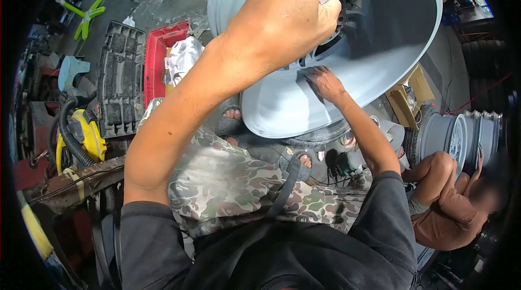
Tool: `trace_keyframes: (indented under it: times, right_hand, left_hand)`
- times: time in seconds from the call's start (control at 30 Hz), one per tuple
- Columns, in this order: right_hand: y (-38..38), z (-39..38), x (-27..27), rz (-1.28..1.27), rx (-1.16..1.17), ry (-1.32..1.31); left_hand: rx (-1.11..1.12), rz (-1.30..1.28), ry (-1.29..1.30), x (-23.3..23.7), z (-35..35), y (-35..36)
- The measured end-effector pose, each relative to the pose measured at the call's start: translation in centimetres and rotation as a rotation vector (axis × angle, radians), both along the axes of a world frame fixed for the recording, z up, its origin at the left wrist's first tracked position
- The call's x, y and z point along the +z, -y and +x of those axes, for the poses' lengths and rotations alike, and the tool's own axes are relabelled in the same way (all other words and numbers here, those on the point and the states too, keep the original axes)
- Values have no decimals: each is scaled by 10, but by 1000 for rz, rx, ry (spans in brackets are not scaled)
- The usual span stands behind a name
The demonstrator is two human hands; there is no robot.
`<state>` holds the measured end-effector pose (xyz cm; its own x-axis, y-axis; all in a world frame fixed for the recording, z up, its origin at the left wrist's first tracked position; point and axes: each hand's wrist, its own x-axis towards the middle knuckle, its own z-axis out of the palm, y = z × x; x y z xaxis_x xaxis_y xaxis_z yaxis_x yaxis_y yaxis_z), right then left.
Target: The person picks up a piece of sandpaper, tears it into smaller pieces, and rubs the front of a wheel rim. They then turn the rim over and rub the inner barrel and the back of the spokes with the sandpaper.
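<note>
A large light-grey wheel rim (pixel 282 108) stands tilted in front of me, its open barrel facing my side and its dark spokes and hub deep inside. My left hand (pixel 298 5) is closed over the upper edge of the rim; the frame's top cuts off part of it, and most fingers are hidden. Inside the barrel, my right hand (pixel 324 82) presses bent fingers against the lower inner wall, beside a shadow. Whatever lies under those fingertips is too small to make out. Below the rim, part of a tyre (pixel 320 137) shows.
On the left are a red crate (pixel 157 67) with white cloth, a dark ribbed case (pixel 122 78), a yellow machine (pixel 84 135) with a hose and a blue stool (pixel 71 74). To the right, a cardboard box (pixel 404 102) stands near more wheels (pixel 442 135) and a crouching person (pixel 450 208).
</note>
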<state>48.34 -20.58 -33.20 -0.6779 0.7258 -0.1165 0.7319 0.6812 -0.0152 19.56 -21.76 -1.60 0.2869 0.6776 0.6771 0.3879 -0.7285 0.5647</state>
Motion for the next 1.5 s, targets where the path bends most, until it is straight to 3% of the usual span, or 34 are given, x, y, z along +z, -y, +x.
trace_keyframes:
  times: [0.13,0.2,0.23,0.27,0.33,0.4,0.47,0.53,0.57,0.6,0.67,0.7,0.8,0.87,0.9,1.0,1.07,1.17,1.2,1.27,1.33,1.4,1.43,1.47,1.5]
  right_hand:
    - [4,-20,-14,-160,-136,-261]
    - [19,-65,-30,-213,-183,-446]
    - [31,-102,-10,-111,-96,-659]
    - [39,-141,20,-191,-263,-836]
    - [46,-182,68,-260,-286,-1150]
    - [53,-184,75,-203,-264,-1266]
    - [54,-142,46,-279,-299,-942]
    - [31,-46,-27,-12,-165,-562]
    - [12,3,-23,22,-127,-427]
    - [-10,44,-24,14,-277,-188]
    - [-45,99,1,287,-76,117]
    - [-60,103,14,230,-105,178]
    - [-42,81,0,249,-127,291]
    - [-6,12,-43,78,-262,-108]
    - [16,-36,-48,-42,-287,-456]
    - [49,-153,49,-260,-370,-860]
    - [48,-162,56,-306,-348,-962]
    - [25,-79,-14,-121,-214,-675]
    - [19,-34,-20,-123,-228,-550]
    - [7,33,-17,121,-230,-336]
    - [21,37,-8,220,-186,-243]
    - [47,-2,-23,-25,-398,-447]
    - [71,-50,-4,-36,-335,-656]
    - [88,-96,19,-177,-370,-787]
    - [94,-142,69,-277,-445,-933]
  left_hand:
    - [-45,24,124,-1,3,-4]
    - [-13,-18,44,-2,-3,-3]
    - [8,-58,-38,-2,-2,-2]
    - [-3,-61,-38,-1,0,-3]
    - [-3,150,67,-2,3,-9]
    - [-11,295,55,3,4,-11]
    - [-101,189,146,7,3,2]
    - [-73,165,100,3,2,-6]
    - [-41,145,49,2,0,-10]
    - [-35,140,44,1,-1,-9]
    - [-66,-100,99,5,1,-3]
    - [-24,-130,61,25,1,15]
    - [-78,74,139,-6,1,-12]
    - [-50,119,91,1,-2,-9]
    - [-27,156,37,3,-2,-7]
    - [-43,63,80,-1,1,-9]
    - [-38,64,73,-3,0,-9]
    - [-22,-7,68,5,-3,-3]
    - [-23,-87,58,7,-3,0]
    - [-1,-57,53,4,-4,-6]
    - [3,-48,43,-5,-1,-12]
    - [-87,80,115,-8,2,-21]
    - [9,-220,23,15,0,1]
    - [3,-214,19,13,1,-3]
    - [16,-12,8,6,1,-13]
